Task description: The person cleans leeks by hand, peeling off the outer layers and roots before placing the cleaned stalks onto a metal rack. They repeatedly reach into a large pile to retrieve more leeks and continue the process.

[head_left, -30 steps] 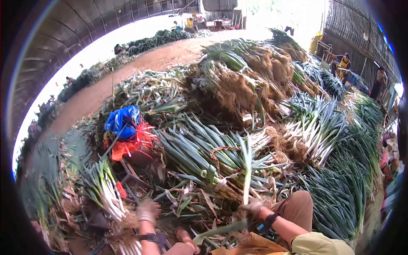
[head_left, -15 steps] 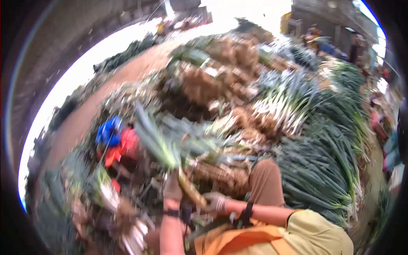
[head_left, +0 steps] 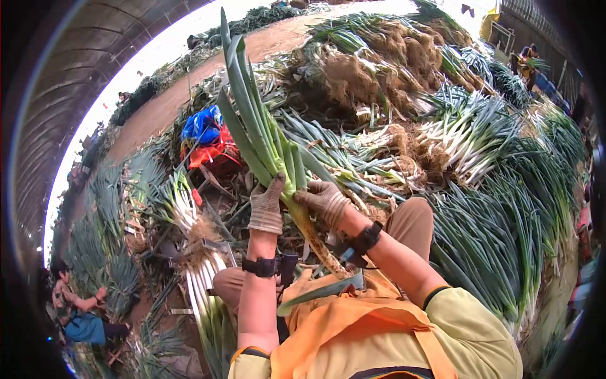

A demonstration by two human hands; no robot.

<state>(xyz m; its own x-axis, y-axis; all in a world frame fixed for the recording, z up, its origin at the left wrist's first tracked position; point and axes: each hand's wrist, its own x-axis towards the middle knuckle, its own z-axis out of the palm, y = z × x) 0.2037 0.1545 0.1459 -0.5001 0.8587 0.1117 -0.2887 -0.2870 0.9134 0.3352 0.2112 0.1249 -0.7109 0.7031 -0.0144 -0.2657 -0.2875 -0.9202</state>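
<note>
A large green onion [head_left: 308, 235] slants across the middle of the head view, with its leaves up and its brownish lower stalk pointing at my lap. My left hand [head_left: 268, 205], in a soiled knit glove, is closed around it where the leaves fan out. Just to the right, my right hand [head_left: 325, 201], gloved too, pinches the outer leaf layer at that same junction. A loose green leaf [head_left: 322, 294] lies across my orange apron [head_left: 353, 328]. Parts of the fingers are hidden behind the stalk.
Piled green onions [head_left: 486, 240] lie at the right, and a heap with matted roots [head_left: 353, 82] rises behind. White-stemmed onions [head_left: 205, 297] lie at the left near blue plastic [head_left: 202, 125] and red netting [head_left: 214, 148]. A co-worker [head_left: 82, 303] sits at lower left; another person [head_left: 527, 63] is far right.
My right hand has moved up from the lower stalk to the leaf junction beside my left hand. The onion now stands higher in view, and the camera has turned.
</note>
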